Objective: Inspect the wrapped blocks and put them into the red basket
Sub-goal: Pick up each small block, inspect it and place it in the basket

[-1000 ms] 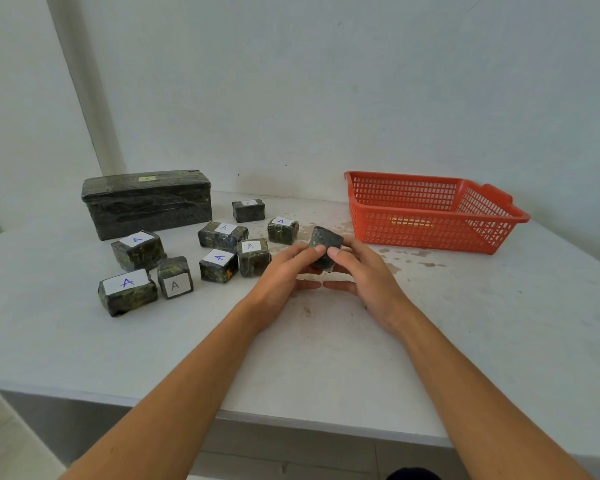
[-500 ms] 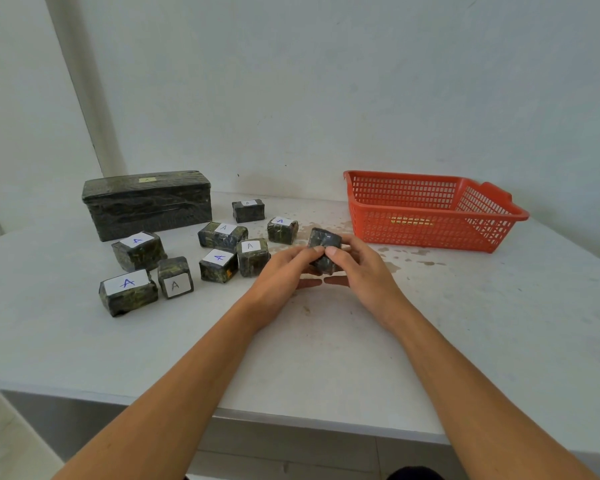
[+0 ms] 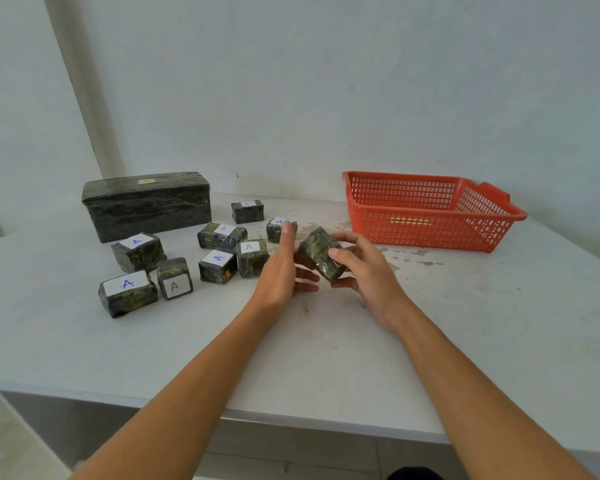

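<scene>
My right hand [image 3: 368, 275] grips a dark wrapped block [image 3: 321, 253], tilted, a little above the table's middle. My left hand [image 3: 280, 271] is just left of that block with its fingers spread and straight; whether its lower fingers touch the block is unclear. Several more dark wrapped blocks with white "A" labels lie to the left, among them one at the front left [image 3: 127, 293], a cube [image 3: 174, 278] and one at the back [image 3: 247, 211]. The red basket [image 3: 426, 226] stands at the back right, with nothing visible inside.
A long dark wrapped box [image 3: 146, 204] sits at the back left against the wall. The white table [image 3: 465, 334] has brown stains in front of the basket. Its front edge runs below my forearms.
The block has been turned and tilted in my right hand. My left hand has let go of it and opened, its fingers now stretched out beside the block.
</scene>
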